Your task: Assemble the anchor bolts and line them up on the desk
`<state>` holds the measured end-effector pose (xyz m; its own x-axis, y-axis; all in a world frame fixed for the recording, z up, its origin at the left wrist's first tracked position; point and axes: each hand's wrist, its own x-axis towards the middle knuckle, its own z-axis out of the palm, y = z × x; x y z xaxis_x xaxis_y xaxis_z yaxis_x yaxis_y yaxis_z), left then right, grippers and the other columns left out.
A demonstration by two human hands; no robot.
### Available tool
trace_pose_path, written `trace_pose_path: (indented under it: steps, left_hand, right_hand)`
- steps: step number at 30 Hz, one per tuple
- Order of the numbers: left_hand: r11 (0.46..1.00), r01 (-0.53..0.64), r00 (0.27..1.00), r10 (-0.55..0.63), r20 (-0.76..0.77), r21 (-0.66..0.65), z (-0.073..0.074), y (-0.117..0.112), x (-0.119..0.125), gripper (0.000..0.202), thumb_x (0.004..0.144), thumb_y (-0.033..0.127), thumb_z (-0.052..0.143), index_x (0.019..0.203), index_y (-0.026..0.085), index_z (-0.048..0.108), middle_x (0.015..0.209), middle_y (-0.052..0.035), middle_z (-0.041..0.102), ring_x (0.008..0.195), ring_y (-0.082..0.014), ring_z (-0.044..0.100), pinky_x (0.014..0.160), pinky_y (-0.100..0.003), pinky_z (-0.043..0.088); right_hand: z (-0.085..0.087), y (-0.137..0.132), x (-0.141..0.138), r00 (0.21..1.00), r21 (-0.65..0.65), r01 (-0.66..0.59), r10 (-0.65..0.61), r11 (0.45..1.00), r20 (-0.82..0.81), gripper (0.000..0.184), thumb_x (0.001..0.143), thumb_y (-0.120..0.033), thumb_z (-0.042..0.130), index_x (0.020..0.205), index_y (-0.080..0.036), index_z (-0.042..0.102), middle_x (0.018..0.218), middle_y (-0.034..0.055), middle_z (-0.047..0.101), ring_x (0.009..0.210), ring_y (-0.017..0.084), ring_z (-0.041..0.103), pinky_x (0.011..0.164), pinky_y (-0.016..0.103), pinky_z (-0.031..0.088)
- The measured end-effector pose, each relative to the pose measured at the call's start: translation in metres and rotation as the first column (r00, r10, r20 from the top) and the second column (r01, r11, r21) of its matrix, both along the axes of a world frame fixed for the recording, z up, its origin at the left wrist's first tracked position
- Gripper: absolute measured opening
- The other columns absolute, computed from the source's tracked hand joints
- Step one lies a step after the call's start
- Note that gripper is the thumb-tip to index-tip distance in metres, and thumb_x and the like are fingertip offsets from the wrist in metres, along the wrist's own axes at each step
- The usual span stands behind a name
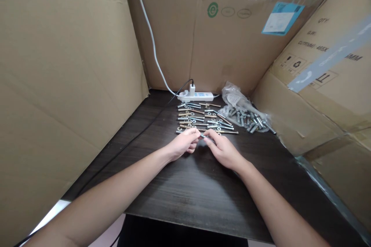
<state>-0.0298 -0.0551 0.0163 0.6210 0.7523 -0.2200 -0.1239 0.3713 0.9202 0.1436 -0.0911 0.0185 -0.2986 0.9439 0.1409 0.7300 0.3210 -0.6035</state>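
My left hand (184, 141) and my right hand (222, 147) meet over the table, just in front of rows of fasteners. A short silvery bolt (202, 136) shows between them, pinched by the fingertips of both hands. Most of it is covered by the fingers, so its ends cannot be made out. Behind the hands lie several long bolts (224, 132), metal sleeves and small washers (209, 113), sorted in rough rows, some silver and some brass-coloured.
A clear plastic bag (236, 98) spills several anchor bolts (255, 121) at the right. A white power strip (203, 96) with a plugged-in adapter stands at the back. A black cable (136, 142) crosses the dark table (185, 189) on the left. Cardboard walls (174, 46) enclose three sides.
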Motion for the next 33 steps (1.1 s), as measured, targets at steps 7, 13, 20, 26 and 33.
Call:
trace_pose_path:
  steps: [7, 13, 20, 26, 33]
  left_hand:
    - [0.992, 0.118, 0.993, -0.116, -0.028, 0.051, -0.009, 0.002, -0.002, 0.031, 0.084, 0.040, 0.056, 0.076, 0.019, 0.036, 0.061, 0.0081, 0.027, 0.045, -0.0024, 0.020, 0.042, -0.014, 0.015]
    - [0.987, 0.162, 0.984, -0.161, -0.073, 0.010, -0.001, 0.002, -0.005, 0.033, 0.085, 0.046, 0.050, 0.075, 0.019, 0.034, 0.061, 0.0084, 0.025, 0.044, -0.0025, 0.016, 0.041, -0.014, 0.013]
    - [0.939, 0.231, 0.942, -0.150, -0.300, 0.256, 0.010, 0.004, -0.007, 0.031, 0.078, 0.045, 0.059, 0.076, 0.016, 0.047, 0.058, 0.0059, 0.038, 0.044, -0.0046, 0.028, 0.041, -0.018, 0.021]
    - [0.872, 0.254, 0.879, -0.027, -0.476, 0.419, 0.033, 0.018, -0.037, 0.026, 0.079, 0.042, 0.056, 0.077, 0.016, 0.055, 0.063, 0.0036, 0.043, 0.048, -0.0068, 0.032, 0.043, -0.019, 0.023]
    - [0.774, 0.310, 0.713, 0.195, -0.673, 0.553, 0.027, 0.024, -0.081, 0.025, 0.079, 0.041, 0.054, 0.076, 0.016, 0.060, 0.067, 0.0026, 0.047, 0.062, -0.0111, 0.041, 0.056, -0.020, 0.029]
  right_hand:
    - [0.006, -0.006, -0.007, 0.992, 0.012, 0.026, -0.027, 1.000, 0.120, 0.020, 0.095, -0.034, 0.035, 0.098, -0.024, 0.051, 0.086, 0.0024, 0.066, 0.073, 0.017, 0.060, 0.066, 0.027, 0.039]
    - [0.006, -0.005, -0.005, 0.995, 0.133, 0.020, -0.032, 0.991, 0.090, 0.017, 0.092, -0.031, 0.043, 0.099, -0.025, 0.056, 0.096, 0.0022, 0.066, 0.084, 0.017, 0.061, 0.072, 0.026, 0.041]
    - [0.010, -0.008, -0.009, 0.997, 0.131, -0.016, 0.006, 0.991, 0.072, 0.017, 0.085, -0.029, 0.052, 0.101, -0.027, 0.058, 0.095, 0.0002, 0.067, 0.081, 0.016, 0.061, 0.069, 0.025, 0.041]
    - [0.016, -0.003, 0.005, 0.984, 0.112, 0.118, -0.131, 0.987, 0.117, 0.018, 0.080, -0.030, 0.052, 0.096, -0.025, 0.058, 0.061, -0.0045, 0.058, 0.055, 0.013, 0.052, 0.055, 0.023, 0.032]
    - [0.002, 0.006, 0.008, 0.980, 0.097, 0.113, -0.127, 0.989, 0.152, 0.014, 0.076, -0.020, 0.051, 0.088, -0.024, 0.058, 0.074, -0.0016, 0.063, 0.066, 0.015, 0.055, 0.060, 0.024, 0.034]
